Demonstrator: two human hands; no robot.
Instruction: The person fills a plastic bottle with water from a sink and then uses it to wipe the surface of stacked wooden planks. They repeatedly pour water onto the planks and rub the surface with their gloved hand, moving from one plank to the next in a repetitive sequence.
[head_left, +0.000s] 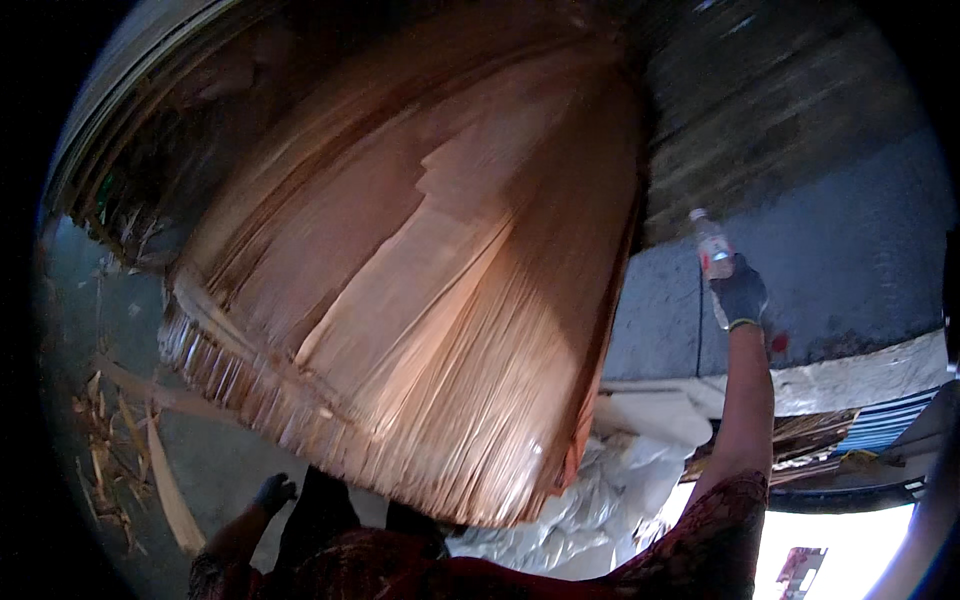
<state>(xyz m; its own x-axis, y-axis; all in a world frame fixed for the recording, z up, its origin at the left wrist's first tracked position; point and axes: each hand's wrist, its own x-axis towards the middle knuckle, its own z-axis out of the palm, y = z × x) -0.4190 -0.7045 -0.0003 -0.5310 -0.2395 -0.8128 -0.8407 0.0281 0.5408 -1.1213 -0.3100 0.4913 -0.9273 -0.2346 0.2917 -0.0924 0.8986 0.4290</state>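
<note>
My right hand (740, 293), in a dark glove with a pale cuff, is stretched forward and closed round the lower part of a clear plastic bottle (713, 246). The bottle has a red and white label and a pale cap, and appears over a grey-blue flat surface (850, 250). I cannot tell whether its base touches that surface. Low at the left hangs my left hand (275, 493), also dark-gloved, its fingers loosely apart with nothing seen in them. Between my arms rises a large stack of thin wood veneer sheets (450, 270), its layered edges facing me.
Splintered wood strips (160, 465) litter the floor at the left. Crumpled clear plastic sheeting (590, 505) lies beside the stack's near right corner. More layered wood (800, 445) and a blue striped cloth-like piece (885, 420) sit at the right, above a bright opening.
</note>
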